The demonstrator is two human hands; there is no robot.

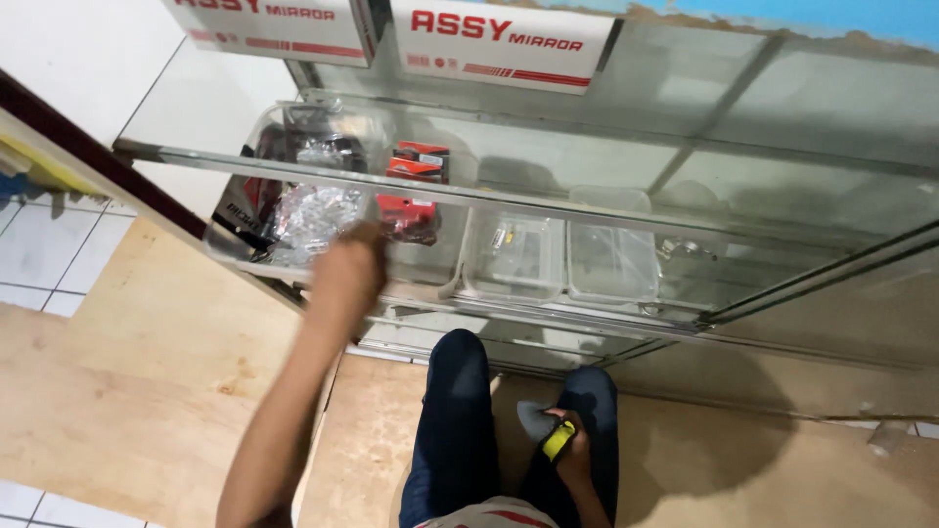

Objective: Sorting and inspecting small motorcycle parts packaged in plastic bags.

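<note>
My left hand [350, 266] reaches forward into a glass display cabinet [626, 210], its fingers at the clear plastic bin [313, 132] that holds shiny plastic-wrapped parts [311, 210]; whether it grips anything is blurred. Small red packages [413, 191] lie just right of that hand. My right hand [569, 445] rests low between my knees, closed on a small yellow-and-black tool [558, 440] next to a grey piece [536, 418].
Two empty-looking clear plastic tubs [558, 259] stand on the cabinet shelf to the right. White boxes with red print [499, 39] sit on top. Plywood sheets [127, 372] cover the tiled floor. My dark-trousered legs [455, 420] are below.
</note>
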